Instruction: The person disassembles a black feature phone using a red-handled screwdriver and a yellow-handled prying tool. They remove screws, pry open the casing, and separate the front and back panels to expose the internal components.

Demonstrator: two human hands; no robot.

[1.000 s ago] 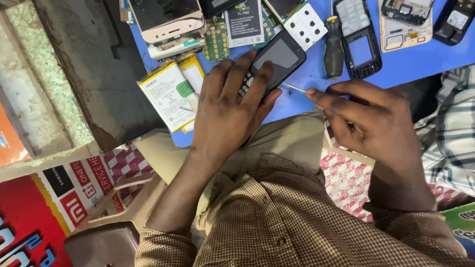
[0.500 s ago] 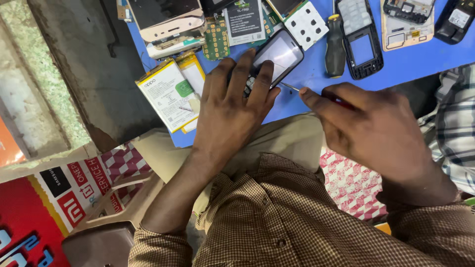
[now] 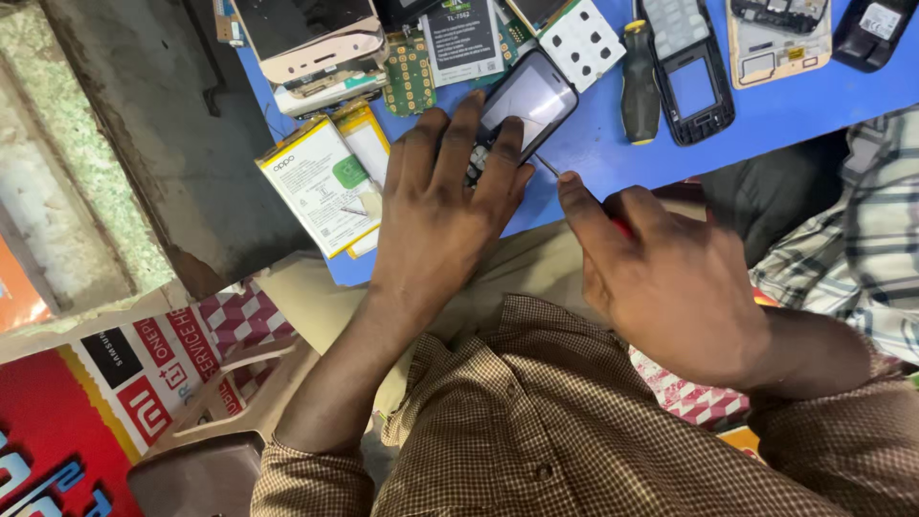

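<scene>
- While both hands work at its near edge, the blue table (image 3: 795, 105) takes up the top of the view, littered with phone parts.
- Checked brown shirt sleeves (image 3: 574, 431) fill the bottom; a second person's plaid sleeve (image 3: 862, 239) shows at the right edge.
- Left hand (image 3: 445, 206) lies flat, fingers spread, pressing down on the small keypad phone (image 3: 525, 101). The hand covers the phone's lower half; the grey screen end pokes out past the fingertips.
- Right hand (image 3: 661, 273) is closed around a screwdriver (image 3: 550, 168) with a red handle, index finger stretched along the shaft. Only the thin metal tip and a sliver of red show; the tip sits at the phone's lower right edge, just beside the left middle finger.
- The phone sits on the table near its front edge, tilted diagonally, screen end pointing away from the person.
- Left of the left hand: two flat white-and-yellow batteries (image 3: 321, 182), overlapping, touching the table edge.
- Top left: gold smartphone (image 3: 306, 33), face down, stacked on other parts.
- Top centre: black battery (image 3: 461, 38), green keypad circuit board (image 3: 412, 72), white keypad sheet (image 3: 582, 40).
- Right of the phone: a yellow-and-black screwdriver (image 3: 638, 81) lying beside an opened black phone frame (image 3: 687, 72) with a blue screen.
</scene>
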